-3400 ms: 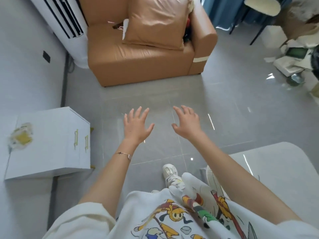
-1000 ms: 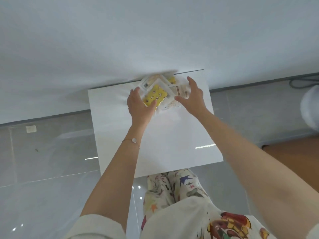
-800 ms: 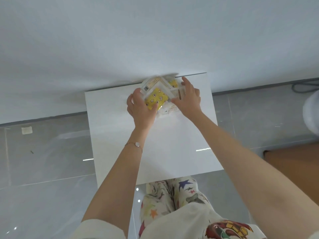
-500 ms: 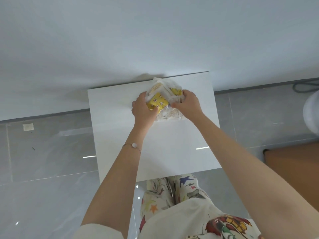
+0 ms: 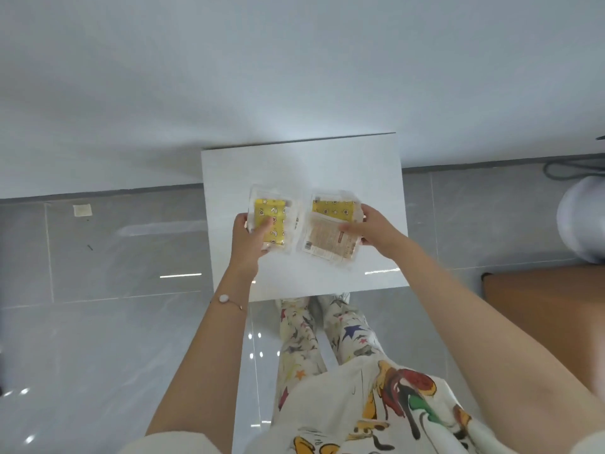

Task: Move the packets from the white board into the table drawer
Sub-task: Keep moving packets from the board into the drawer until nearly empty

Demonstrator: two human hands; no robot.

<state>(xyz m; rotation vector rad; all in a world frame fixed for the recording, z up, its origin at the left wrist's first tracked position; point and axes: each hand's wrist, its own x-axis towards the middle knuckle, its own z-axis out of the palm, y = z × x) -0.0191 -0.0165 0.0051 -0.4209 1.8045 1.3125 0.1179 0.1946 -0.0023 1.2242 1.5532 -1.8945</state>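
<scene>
both arms reach forward over the white board [image 5: 360,165]. left hand [image 5: 247,244] grips a yellow packet [image 5: 271,224] from its 7 o'clock corner, thumb laid across the face and fingers hidden behind. right hand [image 5: 376,232] pinches a beige packet [image 5: 329,239] at its 3 o'clock edge, thumb on top. the packets are held side by side over the board's middle, just apart, with the yellow one at 9 o'clock of the beige. thin bracelet [image 5: 224,298] on the left wrist.

The board [image 5: 327,165] has open room behind and in front of the packets [image 5: 330,237]. The wall [image 5: 294,77] stands right at its back edge (no way past there). Open floor [image 5: 114,257] lies on the left; a brown seat [image 5: 540,299] stands off to the right.
</scene>
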